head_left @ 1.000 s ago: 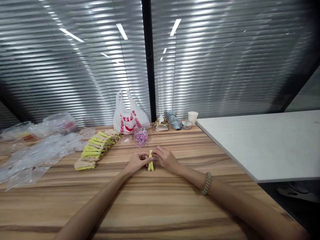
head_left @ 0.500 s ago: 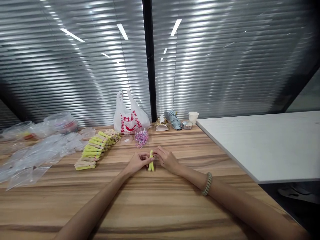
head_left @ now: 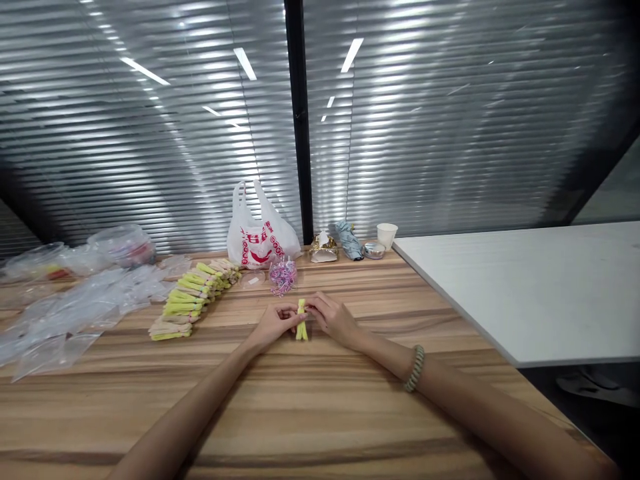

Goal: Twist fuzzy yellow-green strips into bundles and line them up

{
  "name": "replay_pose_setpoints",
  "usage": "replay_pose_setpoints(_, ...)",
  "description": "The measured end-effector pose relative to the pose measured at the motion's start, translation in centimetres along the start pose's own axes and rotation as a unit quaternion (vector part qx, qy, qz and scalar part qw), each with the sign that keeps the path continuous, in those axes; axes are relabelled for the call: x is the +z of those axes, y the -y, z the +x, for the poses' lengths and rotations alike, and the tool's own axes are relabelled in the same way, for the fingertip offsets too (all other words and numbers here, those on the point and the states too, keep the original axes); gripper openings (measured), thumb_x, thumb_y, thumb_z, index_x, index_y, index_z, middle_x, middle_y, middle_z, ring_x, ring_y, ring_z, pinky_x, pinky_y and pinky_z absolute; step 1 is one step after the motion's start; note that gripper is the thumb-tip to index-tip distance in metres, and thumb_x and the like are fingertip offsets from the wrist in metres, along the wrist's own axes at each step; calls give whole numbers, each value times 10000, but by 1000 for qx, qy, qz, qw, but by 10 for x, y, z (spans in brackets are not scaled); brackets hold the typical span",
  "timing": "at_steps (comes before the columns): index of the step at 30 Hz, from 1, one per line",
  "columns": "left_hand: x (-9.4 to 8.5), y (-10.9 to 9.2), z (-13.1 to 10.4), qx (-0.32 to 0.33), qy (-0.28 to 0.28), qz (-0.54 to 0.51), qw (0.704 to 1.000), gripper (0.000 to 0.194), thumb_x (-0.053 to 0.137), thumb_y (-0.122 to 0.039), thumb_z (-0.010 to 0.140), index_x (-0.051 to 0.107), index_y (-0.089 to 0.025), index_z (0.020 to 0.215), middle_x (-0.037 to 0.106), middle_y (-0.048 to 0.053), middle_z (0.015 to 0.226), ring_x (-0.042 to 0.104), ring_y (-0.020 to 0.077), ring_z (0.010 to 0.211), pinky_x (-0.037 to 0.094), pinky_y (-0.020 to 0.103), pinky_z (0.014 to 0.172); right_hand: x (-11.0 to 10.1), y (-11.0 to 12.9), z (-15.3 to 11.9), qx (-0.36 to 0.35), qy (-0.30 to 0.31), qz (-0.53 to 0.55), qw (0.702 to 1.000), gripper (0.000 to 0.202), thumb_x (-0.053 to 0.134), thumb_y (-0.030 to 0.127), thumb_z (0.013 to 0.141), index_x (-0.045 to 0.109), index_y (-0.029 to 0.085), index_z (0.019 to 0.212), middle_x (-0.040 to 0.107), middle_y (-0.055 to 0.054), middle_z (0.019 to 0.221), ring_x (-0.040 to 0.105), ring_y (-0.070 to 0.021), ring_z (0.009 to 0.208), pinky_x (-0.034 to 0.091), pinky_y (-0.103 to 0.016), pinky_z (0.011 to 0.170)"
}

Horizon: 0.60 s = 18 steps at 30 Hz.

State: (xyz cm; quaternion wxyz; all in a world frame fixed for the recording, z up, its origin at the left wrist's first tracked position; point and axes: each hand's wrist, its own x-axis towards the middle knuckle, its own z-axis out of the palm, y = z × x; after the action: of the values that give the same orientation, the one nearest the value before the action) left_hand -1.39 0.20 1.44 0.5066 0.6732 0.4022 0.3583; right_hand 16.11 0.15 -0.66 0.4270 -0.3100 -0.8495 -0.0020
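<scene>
A small bundle of yellow strips (head_left: 301, 329) stands upright between my hands, just above the wooden table, narrowed at its upper part and splayed at the bottom. My left hand (head_left: 273, 327) pinches it from the left between thumb and fingers. From the right, the fingers of my right hand (head_left: 334, 321) are pinched together at the bundle's upper part; what they grip there is too small to make out. A row of similar yellow and beige bundles (head_left: 193, 293) lies to the left. Beyond my hands sits a clear cup of pink and purple bands (head_left: 283, 275).
Clear plastic bags (head_left: 85, 313) and round plastic tubs (head_left: 124, 245) cover the left of the wooden table (head_left: 300, 407). Along the back stand a white carrier bag (head_left: 263, 237), a gold tissue pack (head_left: 324, 248), a blue folded item (head_left: 349, 240) and a paper cup (head_left: 387, 235). A white table (head_left: 540, 287) adjoins on the right.
The yellow bundle has shifted very slightly left and up in my fingers. Both hands stay almost in place.
</scene>
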Motion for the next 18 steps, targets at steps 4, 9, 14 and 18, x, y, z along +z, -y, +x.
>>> replay_pose_setpoints(4,0,2,1,-3,1,3,1000,330,644,-423,637,628,-115,754,543,-15,544,467,78,475,371,190,477,-1,1,1,-1,1,-3,1000,153,359,183,887,504,177,935,561,-61,868,540,-156,770,441,-258,657)
replay_pose_setpoints(9,-1,5,2,3,6,7,1000,337,645,-433,632,629,-116,743,554,-9,552,473,80,475,376,195,478,-1,0,0,-2,6,-14,1000,150,359,176,885,500,174,936,557,-59,874,535,-154,766,434,-255,655)
replay_pose_setpoints(14,-2,4,2,7,10,17,1000,359,634,-451,636,631,-111,751,565,4,574,480,81,482,385,195,481,-1,1,0,1,14,-25,1000,148,356,173,884,494,171,936,553,-60,867,527,-151,750,425,-249,641)
replay_pose_setpoints(18,-1,4,1,6,11,26,1000,360,636,-446,636,631,-110,763,563,3,574,480,81,481,391,194,480,-1,1,0,1,17,-26,1000,148,351,167,883,489,173,936,547,-57,856,523,-150,747,420,-247,639)
